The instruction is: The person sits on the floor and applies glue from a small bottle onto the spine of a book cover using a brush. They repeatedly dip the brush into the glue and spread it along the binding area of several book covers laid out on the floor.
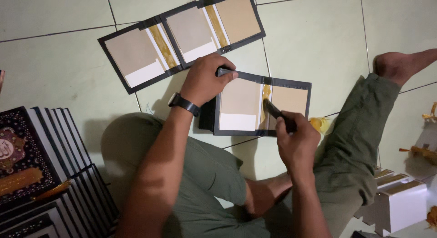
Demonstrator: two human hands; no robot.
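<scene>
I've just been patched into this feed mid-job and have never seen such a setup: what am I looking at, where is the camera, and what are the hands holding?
There is no machine here. One camera sits on a person's head and looks down at their own two bare hands; they sit cross-legged on a pale tiled floor. The left hand, with a dark wristwatch, presses the top edge of an opened black book cover lying inside-up. The right hand grips a dark brush, its tip on the cover's yellowish spine strip. Two more opened covers lie further away. Finished dark books are stacked to the left, white page blocks to the right.
</scene>
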